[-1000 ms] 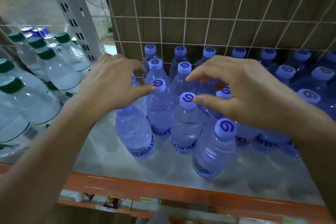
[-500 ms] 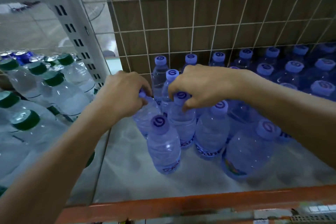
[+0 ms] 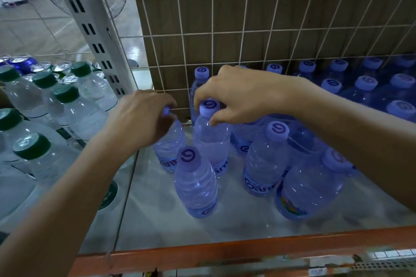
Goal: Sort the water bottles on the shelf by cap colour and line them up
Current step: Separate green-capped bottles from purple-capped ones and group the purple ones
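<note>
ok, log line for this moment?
left hand: grips leftmost purple-cap bottle by top | right hand: pinches neighbouring purple-cap bottle at cap | green-cap bottles: separate left bay

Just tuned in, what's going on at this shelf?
A person is arranging water on a shelf. The left hand grips the top of one purple-capped bottle, the right hand pinches the cap of the bottle beside it; both stand near the back left corner. Other purple-capped bottles stand unevenly around them. Green-capped bottles fill the bay to the left.
</note>
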